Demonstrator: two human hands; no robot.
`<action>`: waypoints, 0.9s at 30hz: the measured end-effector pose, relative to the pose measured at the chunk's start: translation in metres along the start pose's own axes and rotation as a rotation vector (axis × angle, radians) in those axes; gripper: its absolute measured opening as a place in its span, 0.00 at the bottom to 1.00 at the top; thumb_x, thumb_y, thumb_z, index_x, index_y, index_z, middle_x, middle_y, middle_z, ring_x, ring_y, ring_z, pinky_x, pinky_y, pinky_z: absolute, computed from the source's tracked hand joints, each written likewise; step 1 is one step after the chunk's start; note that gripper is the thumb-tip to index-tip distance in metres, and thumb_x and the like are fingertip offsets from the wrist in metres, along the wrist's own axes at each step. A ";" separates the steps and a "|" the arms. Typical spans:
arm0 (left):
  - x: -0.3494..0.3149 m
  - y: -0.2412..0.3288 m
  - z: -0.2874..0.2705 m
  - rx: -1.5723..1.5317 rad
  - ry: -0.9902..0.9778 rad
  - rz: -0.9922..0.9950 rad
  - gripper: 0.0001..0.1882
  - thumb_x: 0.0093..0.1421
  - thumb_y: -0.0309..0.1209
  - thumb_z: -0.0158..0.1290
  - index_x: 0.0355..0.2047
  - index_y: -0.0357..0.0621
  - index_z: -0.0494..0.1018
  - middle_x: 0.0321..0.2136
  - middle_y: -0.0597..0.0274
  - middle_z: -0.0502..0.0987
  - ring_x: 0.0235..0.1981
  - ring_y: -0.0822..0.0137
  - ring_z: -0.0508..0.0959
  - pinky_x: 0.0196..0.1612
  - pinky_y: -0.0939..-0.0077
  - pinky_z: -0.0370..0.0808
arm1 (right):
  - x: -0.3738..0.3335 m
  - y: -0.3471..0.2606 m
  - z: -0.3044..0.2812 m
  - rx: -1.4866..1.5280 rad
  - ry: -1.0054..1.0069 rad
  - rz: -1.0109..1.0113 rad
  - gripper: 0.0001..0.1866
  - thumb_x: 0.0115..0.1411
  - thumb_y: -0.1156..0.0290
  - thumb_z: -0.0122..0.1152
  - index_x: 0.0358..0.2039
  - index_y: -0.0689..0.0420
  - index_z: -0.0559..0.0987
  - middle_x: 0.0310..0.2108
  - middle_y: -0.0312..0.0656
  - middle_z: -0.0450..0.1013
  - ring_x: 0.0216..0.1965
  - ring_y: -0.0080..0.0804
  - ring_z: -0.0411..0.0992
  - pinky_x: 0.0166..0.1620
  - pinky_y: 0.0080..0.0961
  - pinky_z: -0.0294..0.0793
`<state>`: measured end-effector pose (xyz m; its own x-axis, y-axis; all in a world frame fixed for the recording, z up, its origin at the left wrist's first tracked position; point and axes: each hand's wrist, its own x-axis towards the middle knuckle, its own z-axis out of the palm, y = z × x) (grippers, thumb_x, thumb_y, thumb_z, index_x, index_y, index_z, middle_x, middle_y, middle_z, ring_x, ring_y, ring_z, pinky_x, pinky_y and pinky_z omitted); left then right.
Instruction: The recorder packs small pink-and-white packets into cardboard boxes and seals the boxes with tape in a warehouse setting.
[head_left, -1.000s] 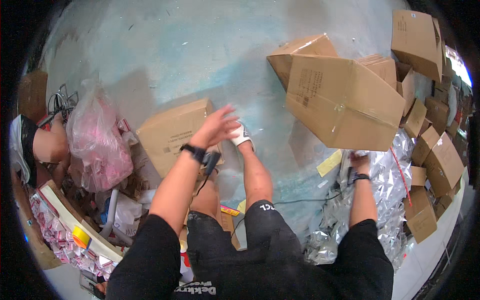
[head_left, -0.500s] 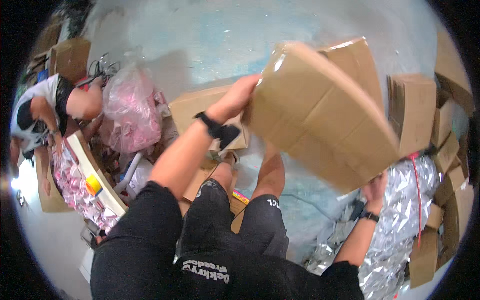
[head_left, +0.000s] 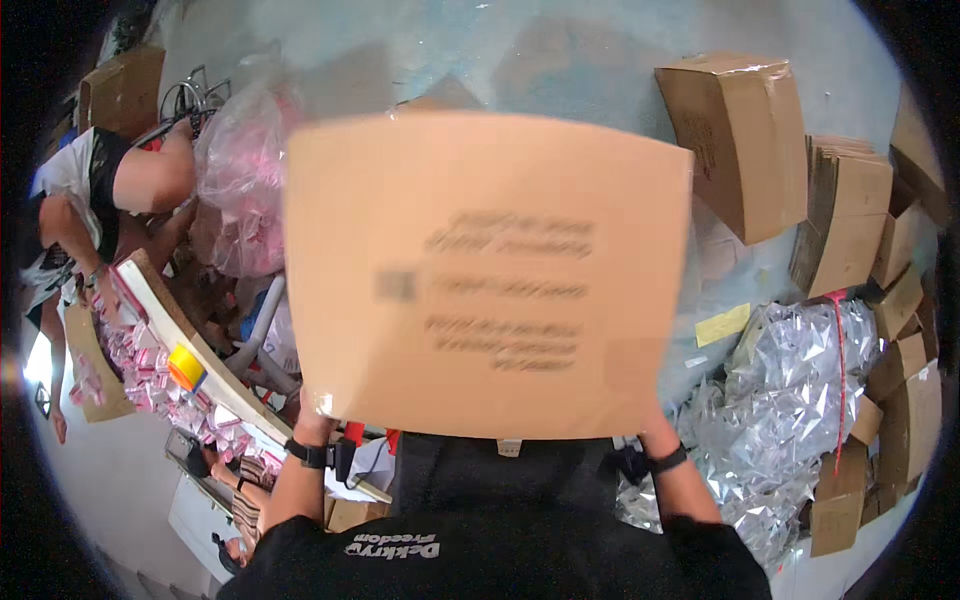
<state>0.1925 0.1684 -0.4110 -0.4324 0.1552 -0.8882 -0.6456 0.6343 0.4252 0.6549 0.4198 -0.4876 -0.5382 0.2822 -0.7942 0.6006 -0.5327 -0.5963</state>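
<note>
A large cardboard box fills the middle of the view, its broad printed side toward me and slightly blurred. My left hand grips its lower left corner, and my right hand holds the lower right corner. Most of my fingers are hidden behind the cardboard. Another cardboard box stands on the floor beyond it to the right. The held box hides my legs and most of the floor ahead; a bit of brown cardboard peeks out above its top edge.
To the right lie silvery wrapped bundles with a red strap, beside stacked flat cartons. At left, a table bears pink-and-white packets and a yellow tape roll. A co-worker is there, near a pink-filled plastic bag.
The box that was tilted in my hands at the right now appears to stand on the floor there. Both hands have come to the middle, holding a box up in front of me.
</note>
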 end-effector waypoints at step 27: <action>0.129 -0.211 -0.023 -0.685 0.355 -0.087 0.35 0.64 0.53 0.55 0.65 0.51 0.62 0.63 0.64 0.67 0.64 0.56 0.65 0.66 0.41 0.62 | 0.296 -0.107 0.140 -0.453 -0.074 -0.660 0.47 0.50 0.58 0.73 0.68 0.58 0.61 0.64 0.54 0.65 0.65 0.53 0.63 0.65 0.41 0.63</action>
<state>0.2582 0.0370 -0.6117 -0.4639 -0.1991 -0.8632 -0.8814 0.0060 0.4724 0.3487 0.4487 -0.6430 -0.8940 0.3642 -0.2610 0.3181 0.1057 -0.9421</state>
